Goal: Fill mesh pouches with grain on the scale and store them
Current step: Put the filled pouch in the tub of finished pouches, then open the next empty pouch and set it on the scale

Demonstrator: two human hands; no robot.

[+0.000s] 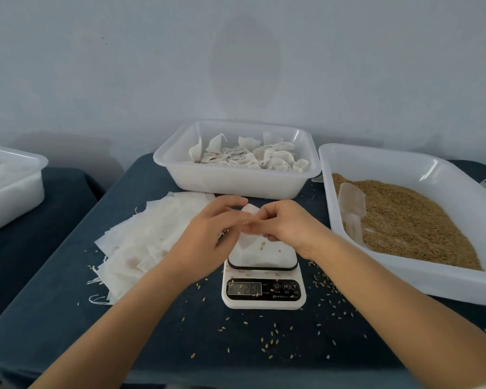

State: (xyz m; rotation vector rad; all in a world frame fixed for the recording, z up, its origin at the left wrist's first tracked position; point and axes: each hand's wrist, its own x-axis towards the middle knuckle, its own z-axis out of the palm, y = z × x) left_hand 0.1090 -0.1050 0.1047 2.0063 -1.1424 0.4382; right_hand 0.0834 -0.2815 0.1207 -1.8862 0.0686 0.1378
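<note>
both hands, left hand (208,234) and right hand (286,226), pinching a mesh pouch (249,242) over the digital scale (264,287), mid table (68,304), grain tray (404,169) at right edge

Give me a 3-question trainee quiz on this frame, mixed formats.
1. True or false: the scoop lies in the grain tray.
2. What do both hands, left and right, hold over the scale? A) scoop B) mesh pouch C) tray
3. Fill in: the stack of empty pouches lies to the ___ of the scale.

Key: 1 true; 2 B; 3 left.
</note>
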